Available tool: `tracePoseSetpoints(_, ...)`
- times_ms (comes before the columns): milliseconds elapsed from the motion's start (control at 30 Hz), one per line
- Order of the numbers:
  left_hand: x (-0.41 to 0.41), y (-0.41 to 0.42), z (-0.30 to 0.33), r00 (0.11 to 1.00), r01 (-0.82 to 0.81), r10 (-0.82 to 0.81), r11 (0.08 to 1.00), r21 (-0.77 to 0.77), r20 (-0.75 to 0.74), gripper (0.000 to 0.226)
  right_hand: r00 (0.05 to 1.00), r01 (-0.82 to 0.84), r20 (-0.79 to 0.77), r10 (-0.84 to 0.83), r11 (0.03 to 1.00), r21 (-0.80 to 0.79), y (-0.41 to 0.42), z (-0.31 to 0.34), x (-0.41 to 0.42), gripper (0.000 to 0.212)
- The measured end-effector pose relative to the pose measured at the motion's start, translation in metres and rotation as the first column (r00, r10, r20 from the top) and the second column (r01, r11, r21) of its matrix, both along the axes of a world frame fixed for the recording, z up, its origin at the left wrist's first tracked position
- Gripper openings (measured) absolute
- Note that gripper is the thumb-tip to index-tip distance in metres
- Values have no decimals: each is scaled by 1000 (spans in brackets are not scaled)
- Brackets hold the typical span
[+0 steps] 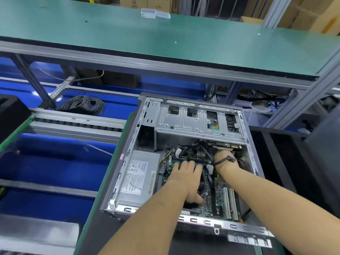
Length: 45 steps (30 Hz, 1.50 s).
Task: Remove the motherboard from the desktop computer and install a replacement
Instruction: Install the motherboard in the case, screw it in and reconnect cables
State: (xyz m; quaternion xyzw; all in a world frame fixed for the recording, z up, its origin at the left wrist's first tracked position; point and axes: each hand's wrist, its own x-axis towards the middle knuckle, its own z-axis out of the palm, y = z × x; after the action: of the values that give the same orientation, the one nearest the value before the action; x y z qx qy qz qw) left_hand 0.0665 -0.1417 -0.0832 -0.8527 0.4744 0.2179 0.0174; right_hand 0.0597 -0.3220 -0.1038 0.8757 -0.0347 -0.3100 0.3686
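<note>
An open desktop case (127,159) lies on its side on the bench, and both my hands are inside it. The green motherboard (219,196) sits at the case bottom with white slots near the front right. My left hand (185,178) lies flat on the board's middle, fingers straight and reaching the RAM sticks (173,160), thumb down near the cooler. My right hand (225,159) reaches deep under the silver drive cage (184,122). A bundle of dark cables (227,160) crosses its wrist. Its fingers are hidden.
A grey power supply (137,178) fills the case's left side. A coil of grey cable (82,104) lies on the blue surface behind left. A green shelf (165,37) overhangs the far side, and a roller rail (73,124) runs left of the case.
</note>
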Motion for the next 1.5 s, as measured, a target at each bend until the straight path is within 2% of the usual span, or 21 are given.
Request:
tracePoseSetpoints(167,1,1,-1,1000,-2,2,1000,-4,3,110,992,124,13,-124,992,1,1,-3,3,38)
tracePoseSetpoints(267,0,0,-1,1000,0,0,1000,8,17,111,972,227,75,-225,974,-22,7,-4,-2,40)
tracePoseSetpoints(433,0,0,-2,1000,-6,6,1000,19,15,113,951,288,116,-287,958,4,11,-2,-2,34)
tracePoseSetpoints(667,0,-4,-2,1000,-20,19,998,67,16,116,935,303,164,-314,949,90,9,4,-5,28)
tracePoseSetpoints(833,0,-4,0,1000,-23,21,997,74,20,117,965,213,129,-229,969,127,15,14,-6,31)
tracePoseSetpoints(933,-2,-3,4,999,-26,24,996,88,28,119,950,195,204,-238,958,208,28,17,-19,28)
tracePoseSetpoints(1000,-4,-2,7,1000,-22,20,996,90,24,120,901,253,244,-358,892,374,34,12,-33,33)
tracePoseSetpoints(1033,-4,-2,9,1000,-15,13,996,87,24,120,861,292,238,-449,821,491,36,9,-40,35)
tracePoseSetpoints(1100,-2,0,13,1000,11,-12,997,81,14,125,722,357,195,-664,599,717,37,6,-45,32)
tracePoseSetpoints(1167,1,6,14,999,27,-30,996,81,31,131,543,354,210,-813,448,821,32,13,-34,24)
tracePoseSetpoints(1200,3,9,14,998,21,-25,997,79,52,130,483,344,210,-850,405,847,28,17,-27,20)
tracePoseSetpoints(1233,4,13,13,998,3,-8,997,77,63,127,461,342,201,-864,382,859,26,18,-21,21)
tracePoseSetpoints(1400,4,14,7,996,-9,-2,991,135,85,118,531,354,205,-822,434,828,14,6,-2,42)
tracePoseSetpoints(1500,4,14,3,998,-7,-2,992,128,70,118,603,393,70,-795,371,841,11,2,11,36)
